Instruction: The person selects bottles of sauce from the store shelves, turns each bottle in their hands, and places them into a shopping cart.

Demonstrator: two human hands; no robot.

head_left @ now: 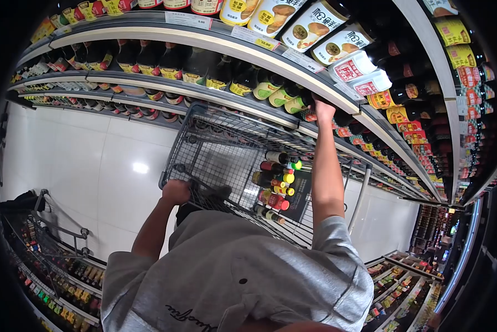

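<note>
My left hand point(176, 192) is closed around the corner of the rim of a grey wire shopping cart point(173, 141). Several bottles with yellow, green and red caps lie in the cart, among them a red-labelled bottle point(274, 200). My right arm stretches over the cart, and my right hand point(324, 112) reaches in among the dark bottles on a middle shelf. A green-labelled bottle point(297, 105) stands just left of it. The shelf and bottles hide my right fingers, so I cannot make out what they touch.
A long curved shelf edge point(226, 48) with price tags runs above my right hand. Large white-labelled bottles point(313, 26) stand on the shelf above. Another cart point(66, 235) stands behind on the left, beside more stocked shelves. Pale tiled floor point(115, 166) lies left of my cart.
</note>
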